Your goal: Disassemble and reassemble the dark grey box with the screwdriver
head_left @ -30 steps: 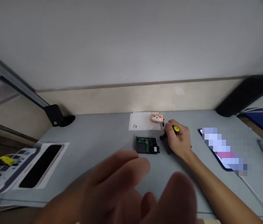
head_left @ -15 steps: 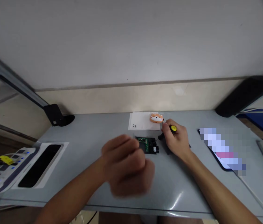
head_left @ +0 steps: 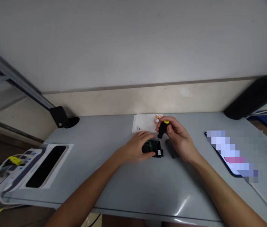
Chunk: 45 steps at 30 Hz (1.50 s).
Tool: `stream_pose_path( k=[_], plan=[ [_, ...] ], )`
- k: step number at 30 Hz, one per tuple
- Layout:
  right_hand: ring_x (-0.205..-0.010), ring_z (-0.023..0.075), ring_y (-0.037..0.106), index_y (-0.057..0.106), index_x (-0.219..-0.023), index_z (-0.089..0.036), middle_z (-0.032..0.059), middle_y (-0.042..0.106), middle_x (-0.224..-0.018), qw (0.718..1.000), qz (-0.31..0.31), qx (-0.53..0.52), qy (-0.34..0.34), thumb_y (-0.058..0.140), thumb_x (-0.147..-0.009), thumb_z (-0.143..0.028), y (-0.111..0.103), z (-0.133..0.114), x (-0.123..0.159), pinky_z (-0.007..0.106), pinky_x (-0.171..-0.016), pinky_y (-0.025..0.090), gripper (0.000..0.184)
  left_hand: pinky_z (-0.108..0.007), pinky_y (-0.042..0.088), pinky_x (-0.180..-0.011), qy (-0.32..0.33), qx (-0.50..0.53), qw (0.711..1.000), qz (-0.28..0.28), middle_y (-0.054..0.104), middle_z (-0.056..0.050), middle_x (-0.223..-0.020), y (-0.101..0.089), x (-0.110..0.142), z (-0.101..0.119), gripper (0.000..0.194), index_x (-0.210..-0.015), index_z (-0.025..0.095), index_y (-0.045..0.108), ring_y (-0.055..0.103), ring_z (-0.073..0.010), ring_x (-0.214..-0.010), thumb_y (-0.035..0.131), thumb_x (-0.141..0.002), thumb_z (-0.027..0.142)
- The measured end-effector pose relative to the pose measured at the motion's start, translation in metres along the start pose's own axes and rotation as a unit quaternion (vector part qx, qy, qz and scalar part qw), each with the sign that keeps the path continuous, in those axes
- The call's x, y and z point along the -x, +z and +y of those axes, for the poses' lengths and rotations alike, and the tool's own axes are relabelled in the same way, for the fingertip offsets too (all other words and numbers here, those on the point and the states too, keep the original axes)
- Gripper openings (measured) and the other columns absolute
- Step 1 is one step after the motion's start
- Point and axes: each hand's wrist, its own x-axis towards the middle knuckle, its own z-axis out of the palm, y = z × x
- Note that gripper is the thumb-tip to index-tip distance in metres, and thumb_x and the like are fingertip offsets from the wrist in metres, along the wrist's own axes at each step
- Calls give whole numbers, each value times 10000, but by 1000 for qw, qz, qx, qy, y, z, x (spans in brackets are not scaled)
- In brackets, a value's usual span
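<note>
A small black device with a green circuit board (head_left: 152,148) lies on the grey table (head_left: 114,176). My left hand (head_left: 137,147) grips its left side, fingers curled round it. My right hand (head_left: 177,138) is wrapped round a black screwdriver with a yellow cap (head_left: 163,127), held upright with its tip down on the board. Behind them lies a white sheet (head_left: 144,123) with two tiny dark screws (head_left: 137,128) on it. An orange toy figure (head_left: 158,119) sits at the sheet's right end, mostly hidden by the screwdriver.
A phone with a lit screen (head_left: 233,153) lies at the right. A white and dark machine with cables (head_left: 26,164) sits at the left edge. A black lamp base (head_left: 63,118) stands at the back left, and a dark object (head_left: 254,97) at the back right.
My left hand has moved from close to the camera out to the device and taken hold of it. My right hand has swung the screwdriver upright over the board.
</note>
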Motion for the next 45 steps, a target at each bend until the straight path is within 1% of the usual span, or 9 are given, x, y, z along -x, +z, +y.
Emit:
stream_pose_path(
  k=[6,11,15,20,26,31,35,39,45],
  plan=[
    [-736,216,523,585,-1024,-294,25,517,-805,984,37,-158,70,554,-933,-558,5,-2,0,377,-710,501,281,-488,409,-1172,23,-15,999,-17,688,-80,-1355,4,-3,3,518,-1341,259,594,580,-307,-1315,787,-862,306],
    [-619,171,421,481,-891,-290,-27,419,-708,984,89,-140,61,570,-945,-615,15,0,-1,321,-624,445,341,-476,423,-1162,12,2,1000,-12,698,-69,-1313,5,-2,7,474,-1290,263,602,591,-293,-1284,782,-851,270],
    [-670,165,493,532,-857,-268,-3,520,-764,987,77,-132,53,636,-919,-611,12,-1,-4,319,-649,461,363,-450,468,-1099,2,9,1000,7,708,-73,-1230,5,-1,8,341,-1129,239,613,610,-284,-1220,785,-835,240],
    [-718,186,524,584,-878,-263,20,537,-813,990,67,-110,58,627,-920,-646,3,0,-10,351,-694,498,388,-440,435,-1131,44,8,999,2,724,-58,-1219,6,-1,5,186,-989,235,626,621,-264,-1213,759,-860,218],
    [-598,180,416,511,-911,-290,-19,405,-701,983,86,-150,59,455,-977,-688,10,3,-10,331,-600,457,408,-425,430,-1146,49,-13,999,-1,717,-46,-1253,6,-1,4,121,-977,235,677,611,-243,-1233,755,-885,228],
    [-616,171,439,441,-822,-280,-17,433,-705,986,83,-134,60,588,-932,-627,9,1,-6,324,-604,457,393,-453,431,-1148,50,-6,999,-9,714,-61,-1259,7,-1,2,100,-984,243,681,613,-262,-1243,738,-910,279],
    [-738,184,526,544,-817,-259,26,528,-836,989,67,-119,59,641,-909,-601,4,-3,-8,351,-712,501,368,-446,442,-1138,61,-2,998,4,710,-75,-1264,7,0,0,101,-985,231,681,614,-261,-1244,741,-922,283],
    [-720,190,509,568,-857,-266,18,498,-799,990,43,-114,70,616,-907,-684,4,-5,-10,366,-718,503,424,-444,437,-1147,62,-1,998,2,714,-69,-1255,8,-1,1,101,-987,234,690,619,-255,-1241,744,-913,278],
    [-628,174,438,500,-886,-286,-25,421,-695,986,70,-134,66,550,-916,-738,15,-3,-6,330,-629,469,455,-448,439,-1148,46,-9,999,13,702,-76,-1268,11,-1,2,117,-975,232,672,603,-264,-1253,753,-908,283]
  ],
)
